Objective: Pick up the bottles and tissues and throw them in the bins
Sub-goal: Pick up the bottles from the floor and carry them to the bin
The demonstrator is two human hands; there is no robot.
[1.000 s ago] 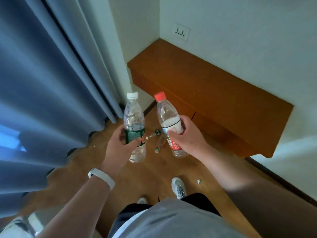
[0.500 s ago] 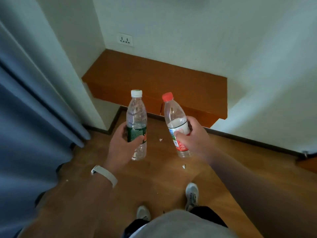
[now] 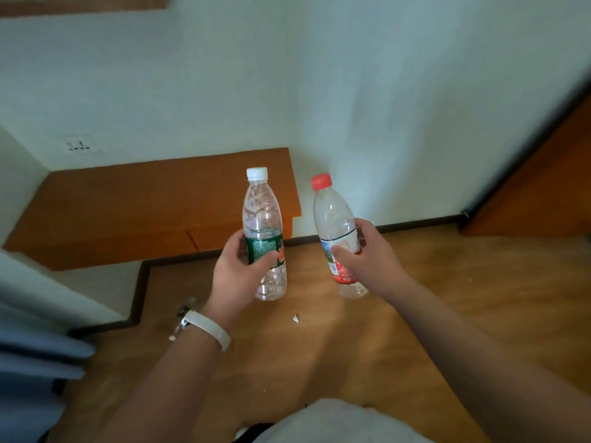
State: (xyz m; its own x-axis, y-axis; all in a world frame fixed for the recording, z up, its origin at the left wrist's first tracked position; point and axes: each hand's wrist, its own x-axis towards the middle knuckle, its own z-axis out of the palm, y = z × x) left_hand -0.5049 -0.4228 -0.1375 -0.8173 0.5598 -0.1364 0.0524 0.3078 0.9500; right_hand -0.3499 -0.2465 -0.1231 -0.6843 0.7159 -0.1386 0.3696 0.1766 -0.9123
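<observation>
Your left hand (image 3: 238, 276) wrapped round green-label bottle (image 3: 262, 212): white cap, upright, thumb across label. Label print too small to read. Your right hand (image 3: 367, 255) clamped on red-label bottle (image 3: 334, 215): red cap, top tilted slightly left, thumb in front. Label writing blurred, no brand legible. Both bottles clear, side by side, not touching, held above wooden floor (image 3: 447, 282). Small white scrap (image 3: 295, 318) on floor, between your forearms. White wristband (image 3: 209, 329) on left wrist. Orange-brown ledge (image 3: 128, 203) far left, wall socket (image 3: 79, 143) above it.
</observation>
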